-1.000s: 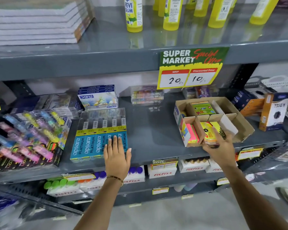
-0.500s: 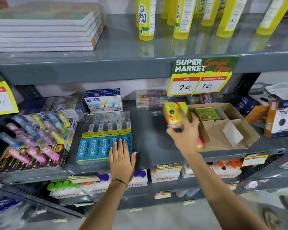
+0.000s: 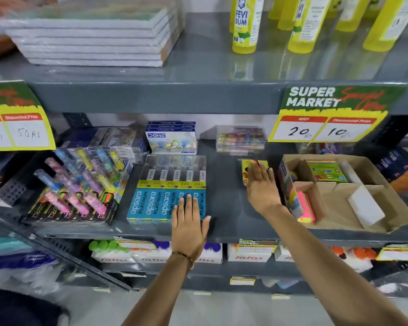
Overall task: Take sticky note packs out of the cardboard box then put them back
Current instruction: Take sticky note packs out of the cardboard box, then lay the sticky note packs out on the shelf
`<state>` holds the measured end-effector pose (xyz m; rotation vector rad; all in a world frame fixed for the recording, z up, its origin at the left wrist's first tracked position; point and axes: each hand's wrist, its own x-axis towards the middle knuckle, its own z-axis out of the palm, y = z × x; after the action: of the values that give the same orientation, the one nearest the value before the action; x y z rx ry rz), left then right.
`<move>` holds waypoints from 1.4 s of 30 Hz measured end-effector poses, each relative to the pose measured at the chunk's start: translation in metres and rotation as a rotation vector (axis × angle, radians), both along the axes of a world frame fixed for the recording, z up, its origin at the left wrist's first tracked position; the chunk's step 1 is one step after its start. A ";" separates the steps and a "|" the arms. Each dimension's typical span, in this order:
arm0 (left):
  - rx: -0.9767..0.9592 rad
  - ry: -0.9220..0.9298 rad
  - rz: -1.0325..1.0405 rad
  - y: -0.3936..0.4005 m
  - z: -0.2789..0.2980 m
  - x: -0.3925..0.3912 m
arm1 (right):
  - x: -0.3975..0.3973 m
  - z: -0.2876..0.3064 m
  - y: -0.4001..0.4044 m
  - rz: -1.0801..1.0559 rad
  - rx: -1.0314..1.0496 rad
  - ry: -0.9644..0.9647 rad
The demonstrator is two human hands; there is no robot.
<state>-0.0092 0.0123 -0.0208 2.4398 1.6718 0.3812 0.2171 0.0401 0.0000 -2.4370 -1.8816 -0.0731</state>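
Note:
The open cardboard box (image 3: 339,216) sits at the right of the middle shelf. A pink sticky note pack (image 3: 305,208) stands in its front left compartment and a green pack (image 3: 326,171) lies at its back. A yellow sticky note pack (image 3: 246,169) rests on the grey shelf just left of the box. My right hand (image 3: 262,187) lies over that pack, fingers on top of it and hiding most of it. My left hand (image 3: 189,222) rests flat on the shelf edge, fingertips on the blue pencil boxes (image 3: 165,196), holding nothing.
A white block (image 3: 365,208) lies in the cardboard box. Highlighter packs (image 3: 78,184) fill the shelf's left side, with crayon boxes (image 3: 171,137) and a clear case (image 3: 240,138) at the back. Price signs (image 3: 327,114) hang from the shelf above, which carries yellow gum bottles (image 3: 244,24).
My right hand lifted the yellow pack out of the box, carried it left and lowered it onto the shelf beside the box. My left hand stayed put.

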 end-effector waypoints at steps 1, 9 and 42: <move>-0.003 -0.008 -0.002 -0.001 0.001 0.000 | 0.003 0.001 -0.001 0.029 -0.041 -0.036; 0.019 0.016 -0.009 -0.002 0.004 0.000 | -0.035 0.019 -0.059 0.305 0.519 0.045; 0.068 0.021 0.003 -0.001 -0.003 0.000 | -0.014 -0.005 -0.143 0.153 0.350 -0.011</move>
<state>-0.0092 0.0117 -0.0238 2.4985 1.6983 0.4206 0.2030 -0.1029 -0.0046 -2.0631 -1.8672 -0.3745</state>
